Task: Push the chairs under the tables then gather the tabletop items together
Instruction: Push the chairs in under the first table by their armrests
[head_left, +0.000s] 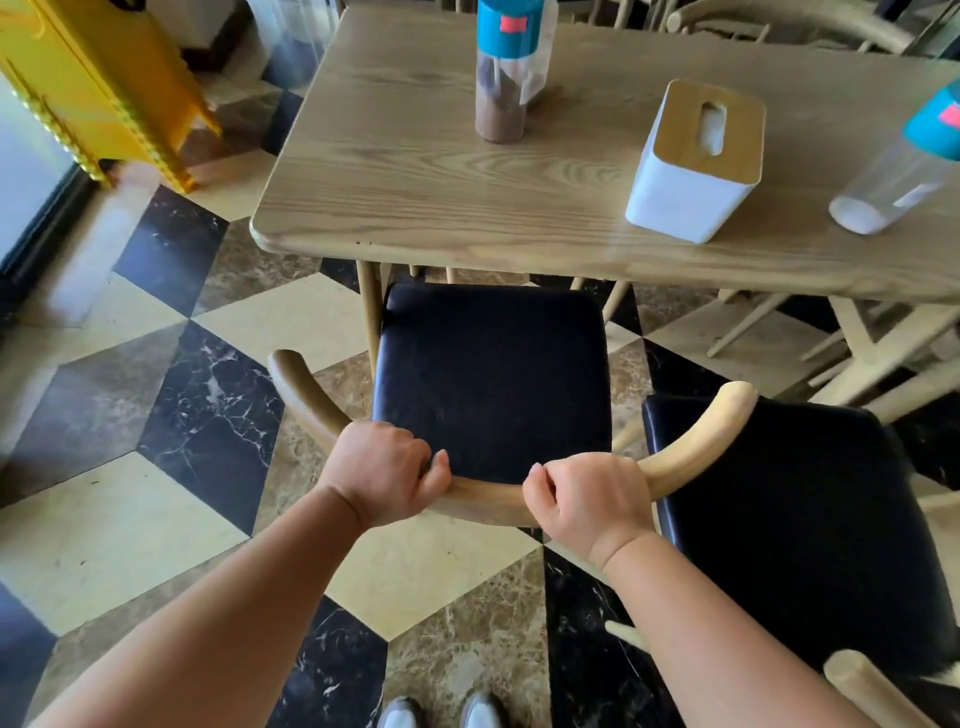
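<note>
Chair (493, 384) with a black padded seat stands at the near edge of the desk (415, 182), facing it, its front seat edge just under the desk rim while most of the seat is out in the open. Its curved wooden backrest (488, 499) runs left to right, both ends curling forward toward the desk. The left hand (384, 470) is wrapped tight around the backrest left of its middle; the right hand (587, 501) is wrapped tight around it right of the middle, thumbs facing each other.

A second chair (789, 530) with a black seat stands just beside it on the right, the two nearly touching at the backrest end. To the left, the checkered floor (156, 415) lies open.

On the desk, a tall bottle (501, 73) with a blue cap and brown contents stands upright near the far left; a white tissue box (693, 161) with a wooden lid sits near the front edge; a clear bottle (898, 166) with a blue cap stands just right of it. Both caps carry a small red sticker, with no writing legible.
</note>
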